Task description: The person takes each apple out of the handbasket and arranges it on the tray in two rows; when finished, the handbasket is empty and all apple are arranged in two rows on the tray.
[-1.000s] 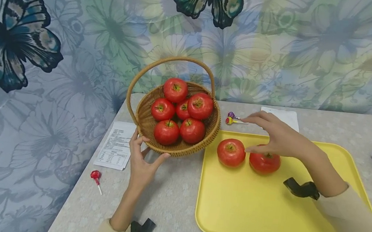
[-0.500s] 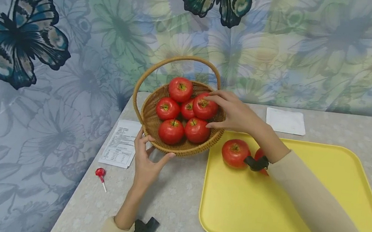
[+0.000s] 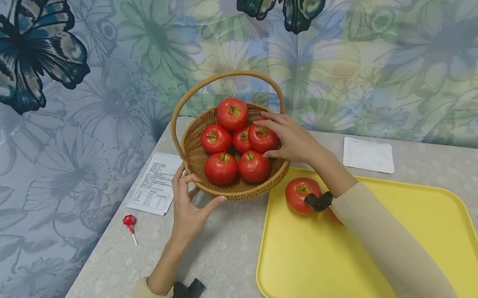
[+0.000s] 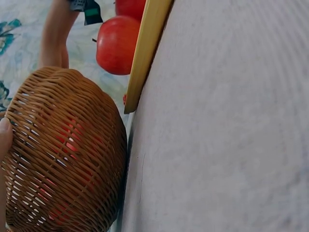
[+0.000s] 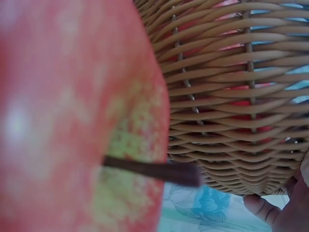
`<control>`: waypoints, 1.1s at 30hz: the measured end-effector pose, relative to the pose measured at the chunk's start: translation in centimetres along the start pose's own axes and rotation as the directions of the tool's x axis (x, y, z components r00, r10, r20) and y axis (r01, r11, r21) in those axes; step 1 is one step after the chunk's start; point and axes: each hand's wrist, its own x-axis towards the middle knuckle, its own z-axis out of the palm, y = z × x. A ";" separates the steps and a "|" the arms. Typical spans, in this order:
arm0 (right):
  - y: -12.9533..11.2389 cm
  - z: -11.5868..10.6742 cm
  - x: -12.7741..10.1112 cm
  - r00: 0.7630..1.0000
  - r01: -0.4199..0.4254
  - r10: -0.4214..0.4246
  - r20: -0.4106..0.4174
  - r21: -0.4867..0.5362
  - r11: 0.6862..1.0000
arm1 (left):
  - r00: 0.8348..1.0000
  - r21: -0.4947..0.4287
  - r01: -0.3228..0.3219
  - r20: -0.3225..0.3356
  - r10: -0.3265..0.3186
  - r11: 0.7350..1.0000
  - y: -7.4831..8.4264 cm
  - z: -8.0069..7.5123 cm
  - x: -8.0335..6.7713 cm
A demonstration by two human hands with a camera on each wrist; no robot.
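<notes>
Right hand (image 3: 293, 141) cups the apple (image 3: 262, 138) at the basket's (image 3: 234, 191) right rim, left hand (image 3: 189, 207) grips the near rim; apple looks firm, smooth, mid-weight—wrap fingers round its sides.

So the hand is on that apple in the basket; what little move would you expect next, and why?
Probably a lift: the right hand has its fingers curled round the rightmost apple in the wicker basket, while the left hand holds the basket's rim. An apple on the tray already lies on the yellow tray, so raising the apple straight up, clear of its neighbours, seems the likely next step.
</notes>
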 end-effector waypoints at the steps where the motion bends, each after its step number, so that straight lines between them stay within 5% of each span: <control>1: 0.0 0.0 0.0 1.000 -0.002 0.002 0.001 -0.004 1.000 | 1.000 0.000 -0.006 -0.002 0.006 1.000 -0.4 0.1 0.0; 13: 0.5 -0.1 0.5 0.998 0.029 -0.031 -0.060 -0.033 0.999 | 0.999 -0.002 -0.035 -0.008 0.035 0.999 -0.6 0.5 0.1; 20: 0.2 -0.8 -0.4 0.977 0.117 -0.120 -0.176 -0.028 0.993 | 1.000 -0.005 -0.018 -0.019 0.018 1.000 -0.6 0.4 0.0; 26: -0.8 -3.6 -4.3 0.953 0.128 -0.108 -0.284 0.053 0.990 | 1.000 -0.023 0.014 -0.014 -0.014 1.000 0.3 0.4 -0.1; 33: 0.4 -6.0 -12.4 0.927 0.039 -0.033 -0.374 0.009 0.999 | 1.000 -0.026 0.001 -0.004 -0.001 1.000 2.3 0.0 0.0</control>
